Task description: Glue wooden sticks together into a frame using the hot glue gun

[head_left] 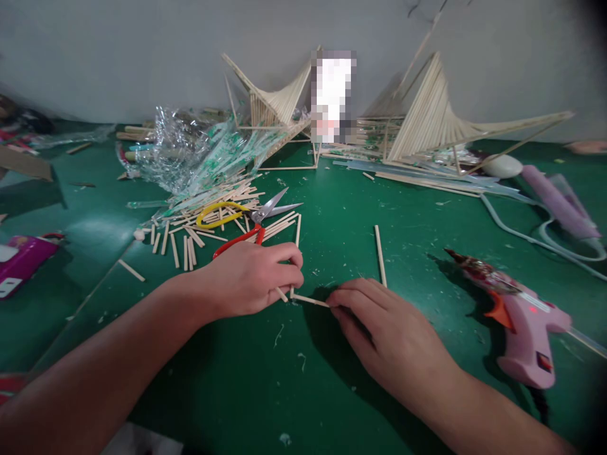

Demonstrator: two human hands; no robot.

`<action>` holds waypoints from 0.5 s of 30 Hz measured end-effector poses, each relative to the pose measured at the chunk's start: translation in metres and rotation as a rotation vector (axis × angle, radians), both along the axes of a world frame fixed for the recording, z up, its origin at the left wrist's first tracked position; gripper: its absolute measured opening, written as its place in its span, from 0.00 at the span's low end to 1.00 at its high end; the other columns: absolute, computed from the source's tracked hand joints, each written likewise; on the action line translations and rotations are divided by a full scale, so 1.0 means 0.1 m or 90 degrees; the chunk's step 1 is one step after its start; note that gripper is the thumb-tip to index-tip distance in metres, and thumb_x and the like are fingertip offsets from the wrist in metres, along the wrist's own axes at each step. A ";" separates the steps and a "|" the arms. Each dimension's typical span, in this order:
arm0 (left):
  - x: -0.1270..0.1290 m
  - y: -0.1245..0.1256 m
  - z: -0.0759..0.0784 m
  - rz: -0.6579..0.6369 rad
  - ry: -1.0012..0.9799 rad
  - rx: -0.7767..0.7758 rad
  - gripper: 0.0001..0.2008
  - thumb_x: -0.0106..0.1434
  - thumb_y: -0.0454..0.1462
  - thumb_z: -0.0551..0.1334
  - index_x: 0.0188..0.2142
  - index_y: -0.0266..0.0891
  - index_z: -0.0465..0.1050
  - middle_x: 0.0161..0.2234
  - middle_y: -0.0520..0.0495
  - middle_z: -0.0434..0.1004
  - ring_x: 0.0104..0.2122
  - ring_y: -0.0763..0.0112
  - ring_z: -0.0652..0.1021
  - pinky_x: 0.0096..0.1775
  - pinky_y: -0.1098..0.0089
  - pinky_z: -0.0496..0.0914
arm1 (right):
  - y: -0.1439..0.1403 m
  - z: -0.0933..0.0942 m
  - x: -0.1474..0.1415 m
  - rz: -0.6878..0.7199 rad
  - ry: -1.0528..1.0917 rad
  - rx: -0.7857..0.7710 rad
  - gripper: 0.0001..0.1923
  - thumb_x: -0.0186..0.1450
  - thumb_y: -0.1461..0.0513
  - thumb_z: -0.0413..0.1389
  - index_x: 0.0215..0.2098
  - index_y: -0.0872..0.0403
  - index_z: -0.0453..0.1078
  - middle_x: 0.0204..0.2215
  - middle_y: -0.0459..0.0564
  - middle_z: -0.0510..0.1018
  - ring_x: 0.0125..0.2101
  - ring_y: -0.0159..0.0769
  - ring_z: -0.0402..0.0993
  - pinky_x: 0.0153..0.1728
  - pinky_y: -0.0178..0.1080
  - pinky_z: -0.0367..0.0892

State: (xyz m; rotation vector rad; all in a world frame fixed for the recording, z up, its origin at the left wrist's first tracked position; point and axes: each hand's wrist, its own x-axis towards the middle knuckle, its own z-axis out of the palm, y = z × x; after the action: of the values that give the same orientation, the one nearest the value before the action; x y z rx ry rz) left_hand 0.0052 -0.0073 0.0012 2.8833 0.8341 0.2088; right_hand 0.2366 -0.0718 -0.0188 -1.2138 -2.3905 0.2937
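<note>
My right hand (386,328) pinches the right end of a thin wooden stick (310,301) lying low over the green table. At the stick's left end, my left hand (258,278) is closed, with a short piece of wooden stick (281,294) poking out under its fingers. Another stick (298,230) runs away from me past the left fingertips; its near part is partly hidden. Beyond my right hand a separate stick (380,253) lies on the table. Scissors (258,216) with one yellow and one red handle lie open just behind my left hand.
A pink glue gun (526,322) lies at right, another glue gun (559,196) behind it. Cut sticks (183,243) and clear plastic wrappers (190,155) are heaped at left. Two stick-built curved models (279,104) (434,120) stand by the wall. A purple object (31,262) sits far left.
</note>
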 end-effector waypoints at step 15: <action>-0.01 0.02 -0.05 -0.034 0.002 -0.054 0.10 0.64 0.30 0.54 0.37 0.42 0.73 0.36 0.50 0.75 0.31 0.72 0.75 0.29 0.71 0.61 | 0.24 0.23 0.38 -0.387 -0.283 -0.198 0.16 0.63 0.52 0.52 0.21 0.50 0.67 0.19 0.47 0.76 0.19 0.38 0.69 0.18 0.37 0.54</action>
State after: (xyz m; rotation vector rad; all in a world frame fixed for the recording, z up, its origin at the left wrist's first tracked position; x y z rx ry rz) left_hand 0.0044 -0.0055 -0.0036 2.8233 0.7474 0.1602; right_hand 0.2748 -0.0476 0.0041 -2.2739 -2.2139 0.2165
